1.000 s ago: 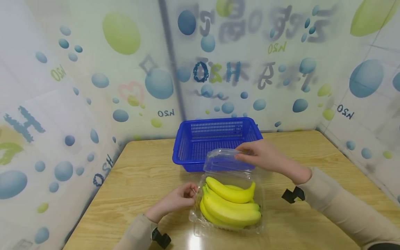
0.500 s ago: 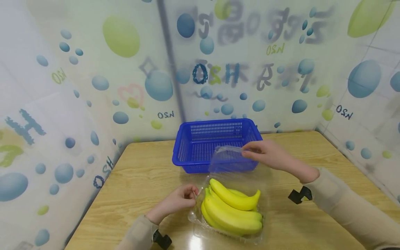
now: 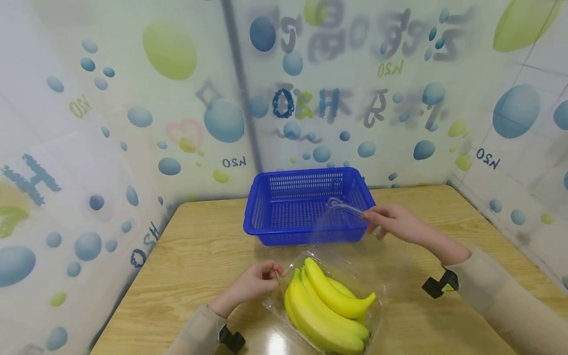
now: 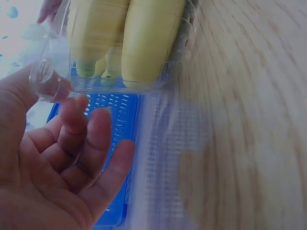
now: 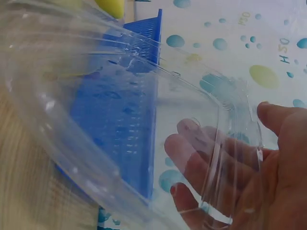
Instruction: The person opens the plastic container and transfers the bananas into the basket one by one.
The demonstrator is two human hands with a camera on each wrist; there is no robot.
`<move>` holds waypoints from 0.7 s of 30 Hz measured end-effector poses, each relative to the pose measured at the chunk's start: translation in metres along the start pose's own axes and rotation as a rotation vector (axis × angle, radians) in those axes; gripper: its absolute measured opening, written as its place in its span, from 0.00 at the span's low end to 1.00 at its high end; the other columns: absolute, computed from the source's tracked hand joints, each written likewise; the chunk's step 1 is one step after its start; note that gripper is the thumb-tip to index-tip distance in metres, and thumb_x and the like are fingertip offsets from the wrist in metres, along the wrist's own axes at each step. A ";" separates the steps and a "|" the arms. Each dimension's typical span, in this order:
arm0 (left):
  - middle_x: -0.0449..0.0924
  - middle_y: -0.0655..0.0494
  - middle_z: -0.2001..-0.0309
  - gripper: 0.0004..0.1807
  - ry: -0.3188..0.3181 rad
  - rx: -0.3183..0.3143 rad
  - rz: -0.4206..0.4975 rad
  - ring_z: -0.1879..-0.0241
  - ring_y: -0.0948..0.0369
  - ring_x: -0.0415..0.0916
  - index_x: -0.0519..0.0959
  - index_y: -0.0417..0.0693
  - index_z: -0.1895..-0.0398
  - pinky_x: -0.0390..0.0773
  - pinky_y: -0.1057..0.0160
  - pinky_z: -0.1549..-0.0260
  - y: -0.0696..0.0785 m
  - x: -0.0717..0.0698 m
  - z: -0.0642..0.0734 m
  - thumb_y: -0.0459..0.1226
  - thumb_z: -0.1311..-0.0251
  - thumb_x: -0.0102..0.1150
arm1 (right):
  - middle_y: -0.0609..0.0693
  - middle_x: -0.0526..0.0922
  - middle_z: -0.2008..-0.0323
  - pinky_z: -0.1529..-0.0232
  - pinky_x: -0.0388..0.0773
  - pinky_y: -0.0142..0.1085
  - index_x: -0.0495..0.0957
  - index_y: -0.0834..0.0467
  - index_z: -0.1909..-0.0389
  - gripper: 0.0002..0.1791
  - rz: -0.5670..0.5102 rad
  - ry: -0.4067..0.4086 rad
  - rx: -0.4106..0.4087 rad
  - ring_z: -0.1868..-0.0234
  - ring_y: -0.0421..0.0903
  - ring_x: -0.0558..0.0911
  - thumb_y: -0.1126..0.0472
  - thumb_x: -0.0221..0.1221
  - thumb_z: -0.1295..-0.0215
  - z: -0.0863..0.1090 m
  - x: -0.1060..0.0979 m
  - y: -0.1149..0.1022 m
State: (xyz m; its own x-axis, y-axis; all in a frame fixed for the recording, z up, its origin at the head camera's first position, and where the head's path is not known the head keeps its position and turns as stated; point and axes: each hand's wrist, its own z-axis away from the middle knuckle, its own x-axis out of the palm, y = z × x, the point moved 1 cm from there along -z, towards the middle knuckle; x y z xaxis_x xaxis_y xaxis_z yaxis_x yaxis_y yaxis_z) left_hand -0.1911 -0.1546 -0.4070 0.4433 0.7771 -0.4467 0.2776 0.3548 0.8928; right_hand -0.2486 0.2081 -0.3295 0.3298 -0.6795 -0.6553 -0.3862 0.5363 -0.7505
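A clear plastic clamshell box [image 3: 271,304] stands open on the table, turned at an angle, with a bunch of yellow bananas [image 3: 326,308] inside. My left hand [image 3: 255,282] pinches the box's near-left corner tab between thumb and index finger, the other fingers loosely bent, as the left wrist view shows on the tab [image 4: 42,79]. Farther back, my right hand [image 3: 397,226] grips the edge of the raised transparent lid [image 3: 343,205]. In the right wrist view the fingers show through the lid [image 5: 88,160], with the thumb on its other side.
A blue plastic basket [image 3: 253,230] with slotted walls stands behind the box, against the patterned wall [image 3: 186,98]. The raised lid overlaps its front right part in the head view. Wooden tabletop [image 3: 199,236] extends to both sides.
My right hand has moved right and slightly down with the lid. The box and bananas have turned clockwise and shifted nearer, while my left hand has stayed at the corner.
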 end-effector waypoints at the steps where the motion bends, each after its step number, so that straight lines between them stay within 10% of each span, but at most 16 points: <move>1: 0.69 0.58 0.77 0.13 0.003 -0.005 -0.002 0.79 0.69 0.63 0.75 0.28 0.62 0.63 0.73 0.80 -0.003 0.000 -0.001 0.23 0.53 0.50 | 0.53 0.85 0.66 0.65 0.81 0.38 0.74 0.73 0.46 0.23 -0.010 0.000 0.008 0.72 0.46 0.83 0.55 0.46 0.23 0.002 0.000 0.002; 7: 0.68 0.59 0.77 0.13 0.021 -0.019 -0.023 0.79 0.68 0.63 0.79 0.34 0.61 0.63 0.72 0.81 -0.032 0.000 -0.011 0.24 0.51 0.53 | 0.57 0.84 0.68 0.70 0.82 0.41 0.73 0.77 0.49 0.22 -0.094 0.007 0.023 0.72 0.51 0.83 0.58 0.48 0.25 0.009 0.003 0.014; 21: 0.71 0.57 0.76 0.10 0.067 0.033 -0.107 0.75 0.66 0.67 0.81 0.35 0.63 0.66 0.70 0.75 -0.039 -0.004 -0.020 0.25 0.48 0.54 | 0.54 0.82 0.69 0.71 0.79 0.40 0.74 0.71 0.47 0.23 -0.055 0.073 0.102 0.75 0.52 0.82 0.54 0.44 0.23 0.039 0.018 0.031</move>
State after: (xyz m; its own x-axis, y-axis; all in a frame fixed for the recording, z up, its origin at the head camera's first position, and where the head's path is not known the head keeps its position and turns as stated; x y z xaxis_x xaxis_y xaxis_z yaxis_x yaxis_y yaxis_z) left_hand -0.2204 -0.1615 -0.4388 0.3519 0.7691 -0.5335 0.3488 0.4212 0.8372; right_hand -0.2207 0.2319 -0.3675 0.2826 -0.7419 -0.6081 -0.2787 0.5430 -0.7921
